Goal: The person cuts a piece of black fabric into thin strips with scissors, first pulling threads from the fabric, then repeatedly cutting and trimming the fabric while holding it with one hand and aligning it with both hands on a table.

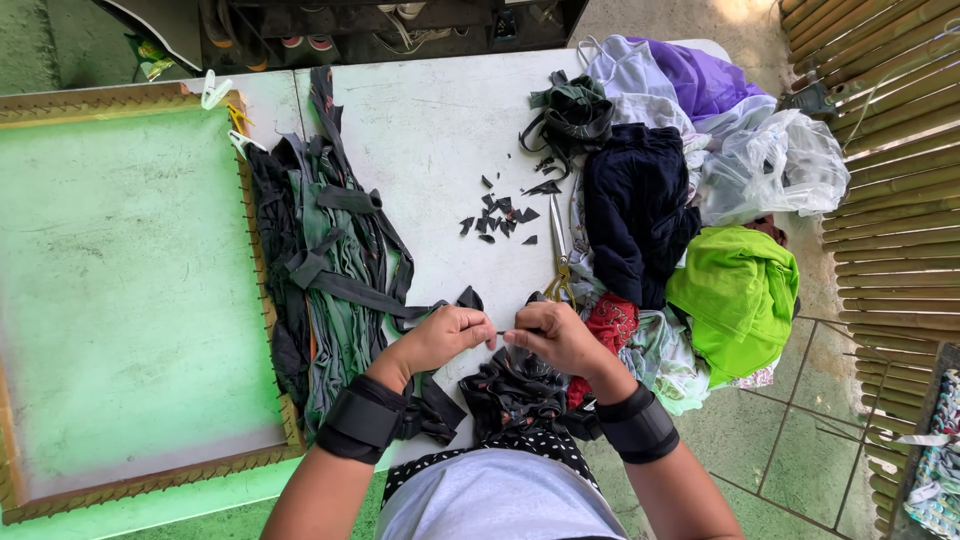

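Left hand and right hand close together above near edge of white bench, fingertips pinching a thin dark fabric strip between them. Bunched dark cloth directly below both hands. Scissors flat on bench just beyond right hand. Small fabric scraps farther out. Dark strip pile at left, beside green framed board. Heap of clothes at right.
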